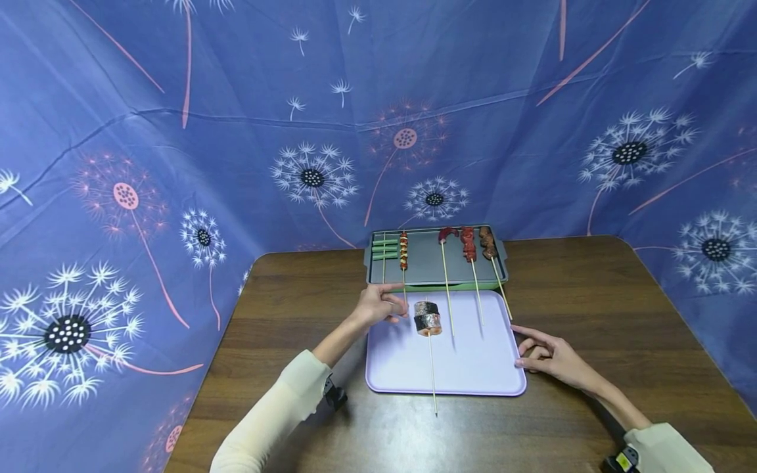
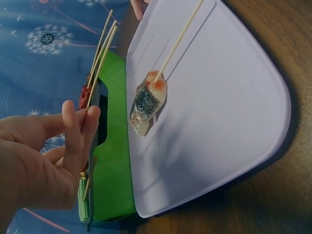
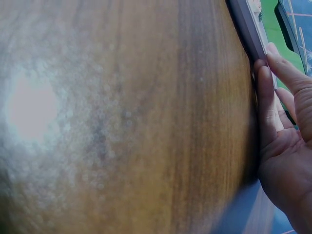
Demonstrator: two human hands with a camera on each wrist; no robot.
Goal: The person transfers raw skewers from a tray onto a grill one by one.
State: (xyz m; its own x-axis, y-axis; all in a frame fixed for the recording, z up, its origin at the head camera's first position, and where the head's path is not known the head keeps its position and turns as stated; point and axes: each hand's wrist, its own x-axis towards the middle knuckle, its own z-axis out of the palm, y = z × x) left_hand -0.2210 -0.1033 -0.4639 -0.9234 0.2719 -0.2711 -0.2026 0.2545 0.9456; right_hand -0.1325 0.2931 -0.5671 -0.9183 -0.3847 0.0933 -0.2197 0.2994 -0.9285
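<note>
Left hand [image 1: 378,306] pinches skewer stick [image 2: 100,63] at grey tray [image 1: 426,266] edge, gripping to lift. Right hand [image 1: 547,358], fingers straight, braces lilac tray [image 1: 473,368] against sliding on desk [image 1: 591,295].

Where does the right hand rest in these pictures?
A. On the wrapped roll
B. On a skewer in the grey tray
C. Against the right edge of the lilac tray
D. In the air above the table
C: the right hand lies on the table with straight fingers against the right edge of the lilac tray.
</note>
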